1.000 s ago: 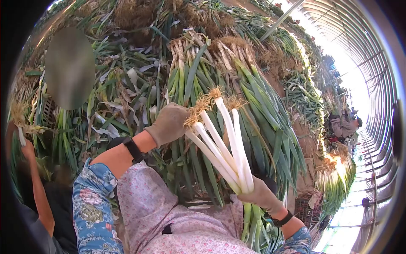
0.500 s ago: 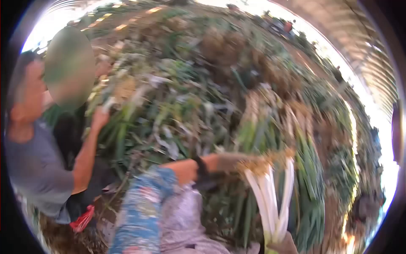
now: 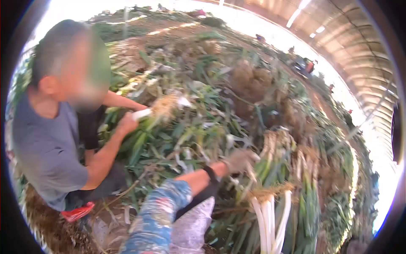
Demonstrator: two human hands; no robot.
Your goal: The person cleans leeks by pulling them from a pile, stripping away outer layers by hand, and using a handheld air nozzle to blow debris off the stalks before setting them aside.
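My left hand (image 3: 242, 161), in a greyish glove, reaches out from a blue patterned sleeve (image 3: 154, 213) with a dark band at the wrist. Its fingers look curled together, and a pale, thin strip (image 3: 251, 172) hangs just below them; blur hides whether they grip it. Below that hand stand several leeks (image 3: 267, 222), white shanks upright and brown roots (image 3: 270, 191) on top, their lower parts cut off by the frame. My right hand is out of view. More leeks (image 3: 272, 146) lie in a bunch just beyond my left hand.
At left a person in a grey shirt (image 3: 46, 148) holds leeks (image 3: 144, 113) with both hands. A heap of leeks and loose leaves (image 3: 203, 131) spreads ahead. A red bag-like thing (image 3: 77, 211) lies beside that person. A curved roof (image 3: 338, 46) arches overhead.
My left hand has moved up and away from the leek roots. The view has shifted, and the rooted leeks sit lower. My right glove, seen earlier at the shanks, has left the frame.
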